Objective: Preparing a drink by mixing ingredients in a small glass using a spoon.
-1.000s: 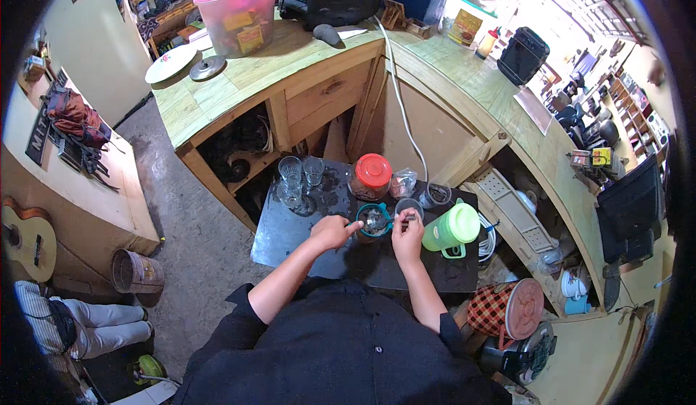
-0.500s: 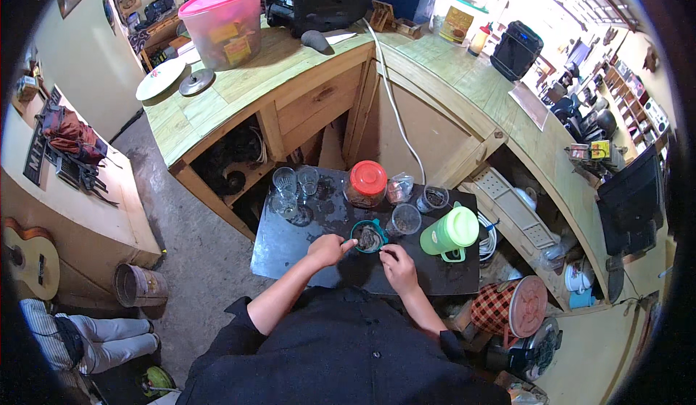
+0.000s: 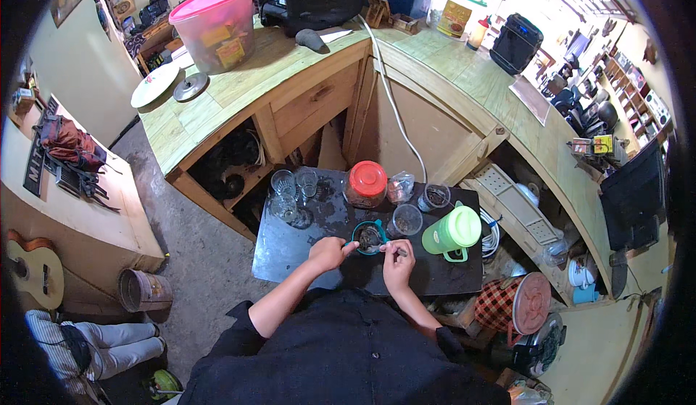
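A small round strainer [image 3: 368, 238] with a teal rim is low over the dark tabletop, with dark, clumpy stuff inside. My left hand [image 3: 330, 253] is closed at its left side, thumb against the rim. My right hand [image 3: 398, 259] pinches a thin metal utensil, apparently a spoon, at the strainer's right edge; its far end is hard to make out. Just right of the strainer stands a clear plastic cup [image 3: 406, 221]. Farther right is a light green lidded pitcher [image 3: 451, 232]. Behind the strainer is a red-lidded jar [image 3: 366, 185].
Several glasses [image 3: 285, 201] stand at the table's back left. A clear bag [image 3: 400, 188] and a cup of dark contents [image 3: 433, 197] sit right of the jar. A wooden counter [image 3: 290, 79] wraps round behind, carrying a pink-lidded tub [image 3: 217, 39]. A bucket [image 3: 145, 290] stands on the floor.
My right hand has shifted slightly up and turned, bringing the utensil over the strainer's edge. The stuff inside looks darker and differently heaped. My left hand keeps its hold.
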The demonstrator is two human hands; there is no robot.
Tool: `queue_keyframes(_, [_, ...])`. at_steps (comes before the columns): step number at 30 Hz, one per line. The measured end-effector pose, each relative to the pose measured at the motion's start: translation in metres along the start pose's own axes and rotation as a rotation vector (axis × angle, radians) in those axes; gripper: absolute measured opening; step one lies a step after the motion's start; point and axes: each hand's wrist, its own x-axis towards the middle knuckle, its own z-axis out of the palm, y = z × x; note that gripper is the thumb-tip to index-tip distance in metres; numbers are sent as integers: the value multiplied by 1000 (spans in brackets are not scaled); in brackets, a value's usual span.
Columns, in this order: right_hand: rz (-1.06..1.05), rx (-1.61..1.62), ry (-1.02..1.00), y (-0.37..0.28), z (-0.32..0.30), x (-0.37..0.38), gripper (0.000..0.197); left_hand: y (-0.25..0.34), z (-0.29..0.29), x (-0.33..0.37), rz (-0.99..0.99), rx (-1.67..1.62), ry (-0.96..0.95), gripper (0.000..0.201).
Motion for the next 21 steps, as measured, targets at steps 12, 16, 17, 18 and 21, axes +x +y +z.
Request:
queue_keyframes(12, [-477, -389, -495, -9, -19, -2, 18, -10, 5, 7, -31, -29, -79, 59])
queue_keyframes(16, [-374, -295, -402, -14, -20, 1, 16, -12, 4, 7, -33, -22, -73, 59])
queue_keyframes(17, [-371, -297, -436, -18, -22, -1, 16, -11, 3, 7, -30, -13, -71, 60])
queue_keyframes(18, [-370, -297, -435, -16, -23, -5, 16, -11, 2, 7, -30, -12, -72, 60])
queue_keyframes(21, [-425, -331, -518, -12, -24, -7, 19, -11, 1, 8, -19, -21, -114, 60])
